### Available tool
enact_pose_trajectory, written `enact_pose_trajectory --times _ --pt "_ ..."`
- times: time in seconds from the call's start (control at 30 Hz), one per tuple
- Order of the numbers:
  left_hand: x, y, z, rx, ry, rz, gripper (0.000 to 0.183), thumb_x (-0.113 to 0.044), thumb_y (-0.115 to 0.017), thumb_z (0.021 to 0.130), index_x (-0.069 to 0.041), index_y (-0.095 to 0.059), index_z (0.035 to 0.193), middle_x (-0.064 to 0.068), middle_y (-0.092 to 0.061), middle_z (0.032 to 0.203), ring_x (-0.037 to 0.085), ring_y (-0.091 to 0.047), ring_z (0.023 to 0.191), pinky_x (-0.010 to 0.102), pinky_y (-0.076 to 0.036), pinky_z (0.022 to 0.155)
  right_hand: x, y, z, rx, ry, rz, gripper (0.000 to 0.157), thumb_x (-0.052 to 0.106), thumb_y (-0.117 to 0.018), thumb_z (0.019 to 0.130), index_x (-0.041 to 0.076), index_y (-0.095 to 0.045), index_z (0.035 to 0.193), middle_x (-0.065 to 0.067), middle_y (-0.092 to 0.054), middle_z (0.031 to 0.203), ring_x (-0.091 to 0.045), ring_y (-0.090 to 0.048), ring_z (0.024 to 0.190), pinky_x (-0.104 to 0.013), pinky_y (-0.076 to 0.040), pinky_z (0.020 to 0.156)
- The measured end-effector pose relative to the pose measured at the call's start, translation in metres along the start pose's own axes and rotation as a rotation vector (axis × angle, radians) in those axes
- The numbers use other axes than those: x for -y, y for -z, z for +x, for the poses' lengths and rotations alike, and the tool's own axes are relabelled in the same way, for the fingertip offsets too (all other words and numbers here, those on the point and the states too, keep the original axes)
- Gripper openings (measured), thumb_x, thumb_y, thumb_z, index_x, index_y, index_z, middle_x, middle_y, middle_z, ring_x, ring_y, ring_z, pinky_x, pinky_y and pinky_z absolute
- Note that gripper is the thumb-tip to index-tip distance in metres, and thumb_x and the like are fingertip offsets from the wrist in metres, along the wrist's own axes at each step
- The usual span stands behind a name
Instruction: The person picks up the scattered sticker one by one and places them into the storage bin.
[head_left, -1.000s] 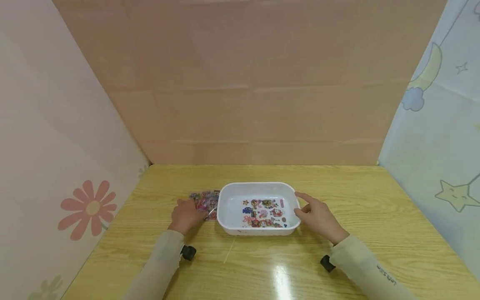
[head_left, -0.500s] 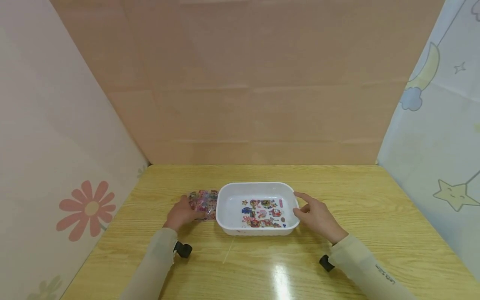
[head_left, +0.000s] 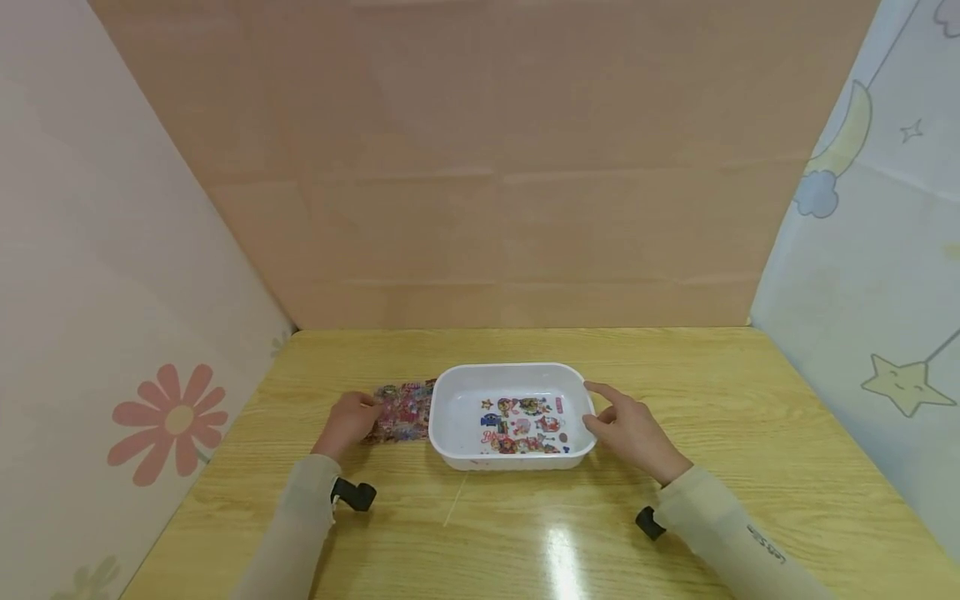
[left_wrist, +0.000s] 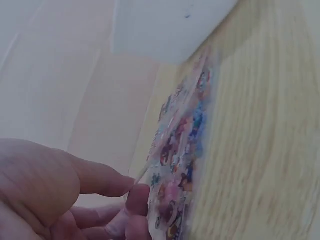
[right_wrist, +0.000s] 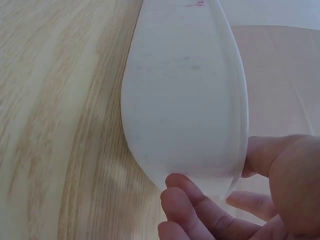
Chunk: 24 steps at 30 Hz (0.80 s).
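Note:
A white plastic basin stands on the table with its open top up; colourful cartoon pictures show on its inside bottom. Beside its left end lies a clear sheet of colourful stickers, its right edge against or under the basin. My left hand is at the sheet's left edge. In the left wrist view, thumb and forefinger pinch that edge of the sticker sheet, raised a little. My right hand holds the basin's right end, its thumb over the rim and other fingers along the outer wall.
The wooden table carries both things. A plain tan backdrop closes off the back. Patterned side panels stand left and right. Dark wrist straps show below the sleeves.
My left hand has moved left, from over the sticker sheet to its left edge, so more of the sheet shows. The right hand stays on the basin. The head view has shifted slightly.

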<state>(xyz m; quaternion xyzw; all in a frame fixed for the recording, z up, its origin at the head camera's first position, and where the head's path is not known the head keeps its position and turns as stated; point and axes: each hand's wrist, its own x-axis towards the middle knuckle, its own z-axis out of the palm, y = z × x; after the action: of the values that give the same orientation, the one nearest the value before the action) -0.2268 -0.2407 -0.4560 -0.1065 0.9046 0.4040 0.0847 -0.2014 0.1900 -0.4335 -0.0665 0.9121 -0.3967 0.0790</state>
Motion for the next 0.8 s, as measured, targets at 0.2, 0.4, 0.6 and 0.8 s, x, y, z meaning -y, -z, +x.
enact_pose_trajectory --times 0.2,0.4,0.6,0.8 --pt "-0.006 0.008 -0.003 -0.034 0.007 -0.089 0.038 -0.024 -0.051 0.105 0.003 -0.059 0.130 0.014 -0.066 0.088 0.020 -0.056 0.067 0.035 -0.045 0.059 0.000 0.000 0.000 0.000 0.001 -0.002 0.060 0.018 -0.064 0.097 0.005 -0.040 0.151 -0.013 -0.070 0.090 -0.021 -0.065 0.070 -0.031 -0.051 0.061" --pt "-0.023 0.016 -0.009 -0.098 -0.048 -0.143 0.038 -0.024 -0.051 0.105 0.003 -0.058 0.130 0.022 -0.067 0.109 0.034 -0.066 0.088 0.042 -0.053 0.068 -0.001 0.001 0.001 -0.010 0.022 -0.009 0.059 0.019 -0.063 0.097 0.004 -0.041 0.150 -0.012 -0.070 0.090 -0.020 -0.064 0.071 -0.032 -0.050 0.061" --pt "-0.040 0.025 -0.018 -0.147 -0.080 -0.147 0.036 -0.025 -0.052 0.103 0.002 -0.060 0.126 0.024 -0.065 0.118 0.034 -0.065 0.092 0.042 -0.053 0.068 -0.004 0.000 0.002 -0.027 0.040 -0.042 0.058 0.019 -0.064 0.096 0.005 -0.044 0.149 -0.012 -0.072 0.090 -0.017 -0.061 0.070 -0.032 -0.049 0.061" --pt "-0.057 0.034 -0.025 -0.214 -0.113 -0.115 0.035 -0.028 -0.053 0.102 -0.001 -0.062 0.123 0.022 -0.068 0.117 0.022 -0.062 0.079 0.032 -0.044 0.056 -0.003 0.000 0.002 -0.020 0.029 -0.042 0.058 0.019 -0.063 0.096 0.005 -0.043 0.149 -0.012 -0.072 0.091 -0.017 -0.061 0.071 -0.032 -0.049 0.061"
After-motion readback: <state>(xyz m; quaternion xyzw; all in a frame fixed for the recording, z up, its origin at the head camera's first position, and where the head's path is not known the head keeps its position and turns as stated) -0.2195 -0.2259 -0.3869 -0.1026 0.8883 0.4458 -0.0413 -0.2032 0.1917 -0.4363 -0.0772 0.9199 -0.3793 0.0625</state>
